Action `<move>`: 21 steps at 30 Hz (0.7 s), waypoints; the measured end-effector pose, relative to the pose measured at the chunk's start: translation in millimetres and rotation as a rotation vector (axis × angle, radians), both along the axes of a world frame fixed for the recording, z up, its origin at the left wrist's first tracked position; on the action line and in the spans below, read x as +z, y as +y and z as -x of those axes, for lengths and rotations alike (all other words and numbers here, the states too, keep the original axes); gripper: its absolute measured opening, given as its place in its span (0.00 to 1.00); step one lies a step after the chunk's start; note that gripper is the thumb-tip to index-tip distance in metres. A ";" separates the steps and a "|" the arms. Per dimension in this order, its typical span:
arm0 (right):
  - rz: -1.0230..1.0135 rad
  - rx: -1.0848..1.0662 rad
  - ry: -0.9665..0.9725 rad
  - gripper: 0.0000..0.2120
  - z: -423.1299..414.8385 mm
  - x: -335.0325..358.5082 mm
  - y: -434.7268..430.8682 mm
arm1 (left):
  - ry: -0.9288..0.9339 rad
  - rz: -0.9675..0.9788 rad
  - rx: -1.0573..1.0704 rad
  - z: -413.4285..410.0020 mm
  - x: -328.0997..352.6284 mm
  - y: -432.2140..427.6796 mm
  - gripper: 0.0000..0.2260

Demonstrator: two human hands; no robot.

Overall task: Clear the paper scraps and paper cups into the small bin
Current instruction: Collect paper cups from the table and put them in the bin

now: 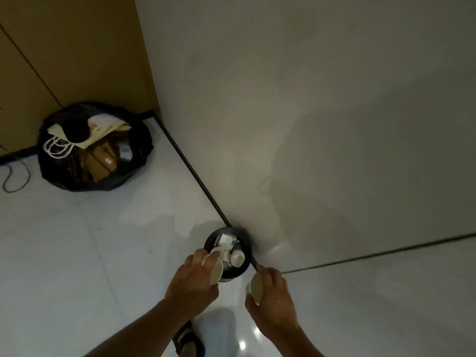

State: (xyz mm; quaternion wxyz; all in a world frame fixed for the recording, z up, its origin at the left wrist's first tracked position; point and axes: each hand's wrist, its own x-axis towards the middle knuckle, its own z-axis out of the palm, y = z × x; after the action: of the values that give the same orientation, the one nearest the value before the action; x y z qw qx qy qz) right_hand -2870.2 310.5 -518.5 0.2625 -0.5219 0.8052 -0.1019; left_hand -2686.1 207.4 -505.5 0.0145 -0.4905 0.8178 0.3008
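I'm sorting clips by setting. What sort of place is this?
Probably an indoor corner of an office or flat: glossy pale floor tiles, a plain white wall, wooden panelling, and a full black rubbish bag standing on the floor.

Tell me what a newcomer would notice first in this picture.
At the bottom centre, the left hand holds a pale paper cup over the small round black bin by the wall, and the right hand holds a second pale paper cup beside it. At the upper left, a large black plastic rubbish bag stands open on the floor, full of paper bags and cardboard.
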 end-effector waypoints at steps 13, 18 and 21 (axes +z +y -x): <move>-0.055 0.117 -0.037 0.33 50.2 -300.9 -111.3 | 0.059 0.038 0.032 68.0 -281.8 -75.6 0.24; -0.069 0.232 -0.012 0.35 55.6 -368.7 -120.6 | 0.004 -0.032 0.039 75.8 -361.9 -77.0 0.31; 0.001 0.240 -0.013 0.35 62.4 -383.7 -123.6 | -0.008 -0.015 0.010 77.6 -382.6 -73.6 0.32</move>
State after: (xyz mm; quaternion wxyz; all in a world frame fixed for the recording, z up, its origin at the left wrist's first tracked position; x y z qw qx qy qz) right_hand -2932.5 187.0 -902.2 0.2777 -0.6138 0.7354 -0.0733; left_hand -2763.7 133.9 -888.1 0.0198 -0.4957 0.8129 0.3052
